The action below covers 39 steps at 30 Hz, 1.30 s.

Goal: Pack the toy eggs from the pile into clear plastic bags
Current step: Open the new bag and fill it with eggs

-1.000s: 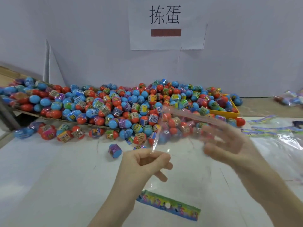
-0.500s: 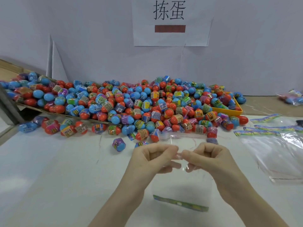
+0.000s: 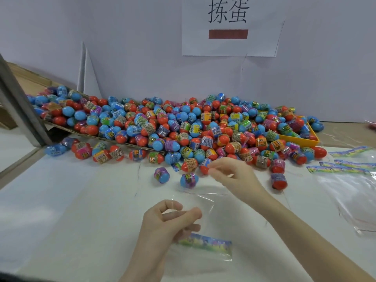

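Smooth white table (image 3: 61, 200), glossy egg pile (image 3: 183, 129); left hand (image 3: 166, 222) pinching crinkly clear bag (image 3: 203, 202), right hand (image 3: 234, 176) loosely curled.

right hand (image 3: 234, 176) off the clear bag (image 3: 205, 202), now reaching to the egg pile (image 3: 183, 129), left hand (image 3: 168, 222) alone pinching it

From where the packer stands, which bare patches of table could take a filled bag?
The white table left of the left hand, below the egg pile, is bare. Crowded: the pile's edge and the spare bags at right.
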Motion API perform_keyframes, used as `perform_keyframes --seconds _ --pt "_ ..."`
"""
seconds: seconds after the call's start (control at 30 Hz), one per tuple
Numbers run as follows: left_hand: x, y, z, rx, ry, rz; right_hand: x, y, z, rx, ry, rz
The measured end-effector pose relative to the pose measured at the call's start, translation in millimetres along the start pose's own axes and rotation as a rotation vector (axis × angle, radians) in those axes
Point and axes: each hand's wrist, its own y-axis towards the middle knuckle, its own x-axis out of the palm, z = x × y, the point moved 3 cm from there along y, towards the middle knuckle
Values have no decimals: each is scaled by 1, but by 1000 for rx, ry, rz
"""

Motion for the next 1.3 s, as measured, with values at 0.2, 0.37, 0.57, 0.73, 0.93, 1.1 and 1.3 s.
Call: perform_keyframes --seconds 0.2,0.37,0.57,0.73,0.93,1.1,1.3 --pt "-23 -2 10 104 6 102 36 17 4 -172 -484 -305" --pt "-30 -6 31 232 67 148 41 13 2 -285 -464 -65" --pt "-19 -6 43 336 99 116 -18 -4 -24 -157 329 246" --pt "9 -10 52 432 150 66 -46 -45 -81 -399 380 -32" --pt "33 -20 61 497 199 -60 -47 -52 -86 -307 54 -61" --pt "34 -19 59 459 244 -144 -51 -46 -83 -265 -26 48" --pt "37 -18 61 503 303 -194 -55 -47 -85 -445 -378 25"
